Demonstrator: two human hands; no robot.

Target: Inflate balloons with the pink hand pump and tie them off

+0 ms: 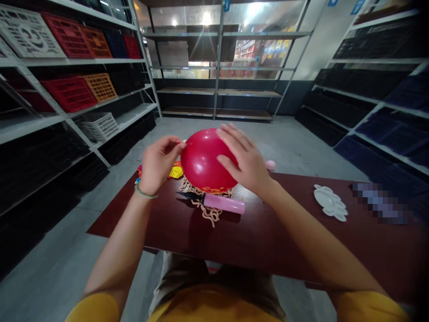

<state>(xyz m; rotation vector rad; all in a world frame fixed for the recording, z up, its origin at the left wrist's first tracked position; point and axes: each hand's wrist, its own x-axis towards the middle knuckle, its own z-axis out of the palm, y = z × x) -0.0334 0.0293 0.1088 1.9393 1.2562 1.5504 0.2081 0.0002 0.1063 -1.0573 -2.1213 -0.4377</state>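
Your left hand [161,164] is raised in front of you, with the thumb and fingertips [177,145] drawn together in a tight pinch and the wrist [145,188] angled up, a pale green band [146,192] around it. Your right hand [244,156] is open and palm down, its fingers [233,142] spread and gently curved, pointing ahead and inward toward the left hand. Both forearms [321,241] reach forward and inward from short yellow sleeves [368,307], bringing the two hands near each other but not touching.
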